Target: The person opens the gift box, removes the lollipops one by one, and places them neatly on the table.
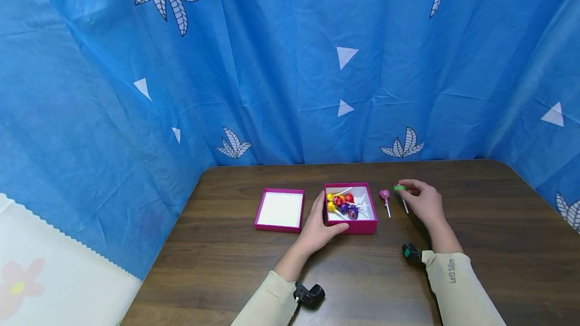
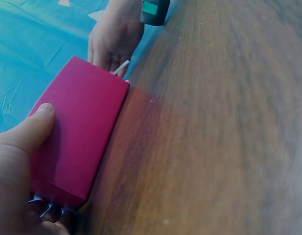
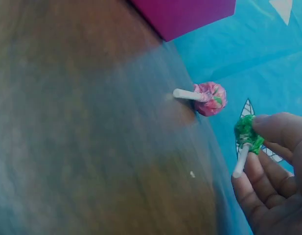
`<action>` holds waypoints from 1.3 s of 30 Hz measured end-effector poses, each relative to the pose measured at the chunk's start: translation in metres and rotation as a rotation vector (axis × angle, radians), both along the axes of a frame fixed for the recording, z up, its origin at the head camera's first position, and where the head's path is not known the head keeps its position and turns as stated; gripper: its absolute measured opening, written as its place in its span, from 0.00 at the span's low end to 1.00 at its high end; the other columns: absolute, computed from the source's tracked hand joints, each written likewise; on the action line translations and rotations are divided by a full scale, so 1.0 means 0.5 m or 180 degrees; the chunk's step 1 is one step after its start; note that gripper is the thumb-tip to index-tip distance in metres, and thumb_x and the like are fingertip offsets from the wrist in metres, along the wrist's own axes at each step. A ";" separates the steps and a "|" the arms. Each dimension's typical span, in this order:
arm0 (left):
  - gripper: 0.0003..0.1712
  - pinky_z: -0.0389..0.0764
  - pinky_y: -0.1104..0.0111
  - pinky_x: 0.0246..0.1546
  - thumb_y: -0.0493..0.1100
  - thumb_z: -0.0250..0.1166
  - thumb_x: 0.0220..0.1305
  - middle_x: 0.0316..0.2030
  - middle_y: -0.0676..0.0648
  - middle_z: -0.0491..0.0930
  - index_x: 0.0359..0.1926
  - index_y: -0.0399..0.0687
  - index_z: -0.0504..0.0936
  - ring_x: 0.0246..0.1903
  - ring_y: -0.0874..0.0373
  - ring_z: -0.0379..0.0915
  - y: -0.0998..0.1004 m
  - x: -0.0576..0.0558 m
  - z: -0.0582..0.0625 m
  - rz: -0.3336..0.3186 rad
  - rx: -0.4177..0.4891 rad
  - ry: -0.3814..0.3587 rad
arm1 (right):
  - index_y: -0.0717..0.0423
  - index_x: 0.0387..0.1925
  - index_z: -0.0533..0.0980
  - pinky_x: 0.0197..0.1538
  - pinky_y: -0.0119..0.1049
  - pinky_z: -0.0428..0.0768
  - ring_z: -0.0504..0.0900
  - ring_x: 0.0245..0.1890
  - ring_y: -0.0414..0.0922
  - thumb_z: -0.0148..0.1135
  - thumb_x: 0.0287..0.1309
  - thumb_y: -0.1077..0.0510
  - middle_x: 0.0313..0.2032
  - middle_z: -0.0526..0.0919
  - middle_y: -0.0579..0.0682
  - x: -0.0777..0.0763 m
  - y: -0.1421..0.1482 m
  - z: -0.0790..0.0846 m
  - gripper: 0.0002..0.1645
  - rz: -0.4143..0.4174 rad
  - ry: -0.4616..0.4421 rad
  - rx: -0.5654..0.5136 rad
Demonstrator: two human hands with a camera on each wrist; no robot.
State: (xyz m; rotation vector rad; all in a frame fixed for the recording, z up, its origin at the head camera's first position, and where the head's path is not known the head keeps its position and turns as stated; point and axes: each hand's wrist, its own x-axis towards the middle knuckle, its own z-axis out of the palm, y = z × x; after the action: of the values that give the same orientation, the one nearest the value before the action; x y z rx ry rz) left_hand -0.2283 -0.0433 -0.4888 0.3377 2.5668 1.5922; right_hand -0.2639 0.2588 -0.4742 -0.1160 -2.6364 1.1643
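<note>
A magenta box point(image 1: 360, 227) with a white inside stands on the table, holding several lollipops point(image 1: 344, 207) in yellow, red and purple wrappers. My left hand point(image 1: 315, 228) grips its front left corner; in the left wrist view the thumb point(image 2: 42, 120) lies on the magenta front wall and the fingers go round the side. To the right of the box, my right hand point(image 1: 426, 204) pinches a green lollipop point(image 3: 246, 131) by its wrapped head, the white stick pointing down toward me. Between that hand and the box lies a pink lollipop point(image 1: 384, 195) on the table.
The box's lid point(image 1: 257, 225), magenta with a white inside, lies left of the box. A brown wooden table point(image 1: 217, 265) carries everything. Behind its far edge hangs a blue curtain point(image 1: 290, 64) with leaf and triangle prints.
</note>
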 end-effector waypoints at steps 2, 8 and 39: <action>0.60 0.58 0.44 0.75 0.58 0.73 0.57 0.79 0.46 0.49 0.80 0.56 0.44 0.77 0.46 0.50 0.000 0.000 -0.001 0.0009 0.0001 0.0005 | 0.58 0.58 0.79 0.39 0.26 0.73 0.76 0.47 0.53 0.60 0.69 0.48 0.51 0.82 0.63 -0.001 0.001 -0.004 0.23 0.0002 -0.0065 0.0004; 0.61 0.59 0.44 0.74 0.59 0.73 0.57 0.79 0.46 0.49 0.80 0.57 0.44 0.76 0.46 0.51 0.001 0.000 -0.001 0.0026 -0.0009 -0.0017 | 0.59 0.57 0.79 0.41 0.30 0.74 0.77 0.47 0.54 0.60 0.69 0.46 0.51 0.83 0.63 -0.002 0.002 -0.011 0.25 0.0015 -0.0169 0.0030; 0.61 0.60 0.43 0.74 0.60 0.73 0.56 0.79 0.48 0.49 0.80 0.61 0.44 0.76 0.47 0.50 0.002 -0.001 -0.003 0.0046 -0.0027 -0.0048 | 0.59 0.55 0.79 0.41 0.38 0.67 0.74 0.43 0.53 0.62 0.68 0.49 0.48 0.81 0.63 -0.005 -0.003 -0.018 0.22 -0.0033 -0.0152 0.0235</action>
State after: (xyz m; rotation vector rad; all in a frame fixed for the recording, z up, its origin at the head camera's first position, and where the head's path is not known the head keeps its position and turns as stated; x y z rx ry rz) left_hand -0.2287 -0.0423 -0.4905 0.3059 2.5700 1.5819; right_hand -0.2663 0.2575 -0.4835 -0.1450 -2.7133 1.0726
